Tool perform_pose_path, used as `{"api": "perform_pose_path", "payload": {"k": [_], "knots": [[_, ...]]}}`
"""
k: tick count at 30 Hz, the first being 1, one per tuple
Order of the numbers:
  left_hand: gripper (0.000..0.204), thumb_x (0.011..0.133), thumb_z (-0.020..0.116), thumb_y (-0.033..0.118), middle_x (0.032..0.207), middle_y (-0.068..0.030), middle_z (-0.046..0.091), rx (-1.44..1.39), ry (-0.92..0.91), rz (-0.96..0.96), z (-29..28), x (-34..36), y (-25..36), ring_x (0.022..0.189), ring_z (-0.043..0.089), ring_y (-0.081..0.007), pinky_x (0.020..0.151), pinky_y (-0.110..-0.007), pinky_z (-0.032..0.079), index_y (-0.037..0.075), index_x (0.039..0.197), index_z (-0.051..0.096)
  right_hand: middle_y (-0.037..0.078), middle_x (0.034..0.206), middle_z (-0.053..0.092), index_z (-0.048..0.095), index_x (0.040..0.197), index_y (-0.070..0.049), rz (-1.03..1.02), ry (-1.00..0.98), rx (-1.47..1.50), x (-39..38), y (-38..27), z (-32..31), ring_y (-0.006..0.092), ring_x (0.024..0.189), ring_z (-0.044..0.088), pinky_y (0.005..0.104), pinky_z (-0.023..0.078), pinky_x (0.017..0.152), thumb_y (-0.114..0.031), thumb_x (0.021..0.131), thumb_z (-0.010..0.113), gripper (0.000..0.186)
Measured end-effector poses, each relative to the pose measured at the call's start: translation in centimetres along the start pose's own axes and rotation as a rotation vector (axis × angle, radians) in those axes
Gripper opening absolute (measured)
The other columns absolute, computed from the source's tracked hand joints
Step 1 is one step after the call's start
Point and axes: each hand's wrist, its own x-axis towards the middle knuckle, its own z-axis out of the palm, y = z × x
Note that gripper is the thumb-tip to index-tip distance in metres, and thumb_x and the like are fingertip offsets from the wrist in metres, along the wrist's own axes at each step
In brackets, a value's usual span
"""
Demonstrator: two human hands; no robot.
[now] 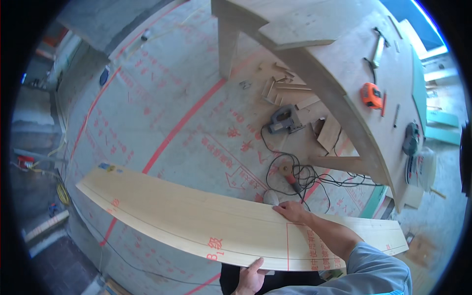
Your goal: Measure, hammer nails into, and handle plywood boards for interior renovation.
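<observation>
A long pale wooden board (pixel 172 206) with red print and pencil-like lines along its length lies across the lower view, above the floor. My left hand (pixel 250 279) grips its near edge, thumb on top and fingers underneath. Reaching over the board, my right hand (pixel 293 212) is closed on the far edge, its fingertips partly hidden. Just beyond that hand is a small whitish round thing (pixel 270 197), whose kind I cannot tell.
A curved wooden workbench (pixel 339 64) at the right bears a hammer (pixel 378 49), an orange tape measure (pixel 372 96) and a red pencil (pixel 384 103). On the sheet-covered floor (pixel 167 113) are a jigsaw (pixel 282 122), a red-and-black power tool (pixel 291 181), tangled cables (pixel 312 174) and wood offcuts (pixel 290 92).
</observation>
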Motion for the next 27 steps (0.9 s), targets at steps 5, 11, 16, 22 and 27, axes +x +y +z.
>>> {"api": "perform_pose_path", "payload": {"k": [5,11,16,22,27], "knots": [[0.062,0.095,0.056,0.012,0.15,-0.0178,0.043,-0.106,-0.09,-0.109,-4.1,-4.6,2.7,0.139,0.042,-0.0354,0.114,-0.056,0.035,0.003,0.151,0.031,0.022,0.092,0.07,0.073,0.089,-0.008,0.049,0.267,-0.131,-8.3,-9.1,-2.3,0.0423,0.091,0.066,0.0489,0.051,0.081,-0.053,0.094,0.053,0.049],[0.051,0.1,0.056,0.021,0.146,-0.0147,0.051,0.113,-0.417,0.087,-6.6,-6.1,7.8,0.135,0.048,-0.0283,0.114,-0.047,0.038,0.0,0.145,0.043,0.019,0.082,0.07,0.069,0.089,-0.008,0.015,0.636,-0.313,-15.5,-19.5,-4.8,0.0385,0.085,0.068,0.0491,0.051,0.076,-0.054,0.092,0.056,0.047],[0.054,0.101,0.056,0.032,0.147,-0.0145,0.05,-0.208,-0.626,0.055,-3.5,-6.3,11.9,0.135,0.048,-0.0288,0.112,-0.049,0.039,0.003,0.145,0.043,0.018,0.074,0.067,0.065,0.083,-0.007,-0.059,0.908,-0.558,-22.5,-30.4,-9.4,0.0396,0.075,0.067,0.0505,0.048,0.068,-0.053,0.093,0.059,0.047],[0.059,0.101,0.052,0.046,0.149,-0.01,0.047,-0.459,-0.96,0.083,-0.2,-7.8,17.2,0.138,0.044,-0.0303,0.108,-0.053,0.042,0.011,0.148,0.042,0.016,0.068,0.066,0.063,0.082,-0.007,-0.236,1.05,-0.633,-29.0,-40.9,-13.0,0.0392,0.067,0.065,0.05,0.048,0.062,-0.049,0.094,0.061,0.044],[0.054,0.102,0.048,0.048,0.145,-0.0062,0.053,-0.551,-0.765,0.279,2.0,-5.7,23.7,0.135,0.048,-0.0276,0.108,-0.05,0.042,0.015,0.145,0.046,0.014,0.072,0.069,0.067,0.087,-0.01,-0.258,1.087,-0.778,-31.1,-44.5,-15.6,0.0356,0.069,0.068,0.0472,0.051,0.061,-0.046,0.095,0.061,0.037]]}}
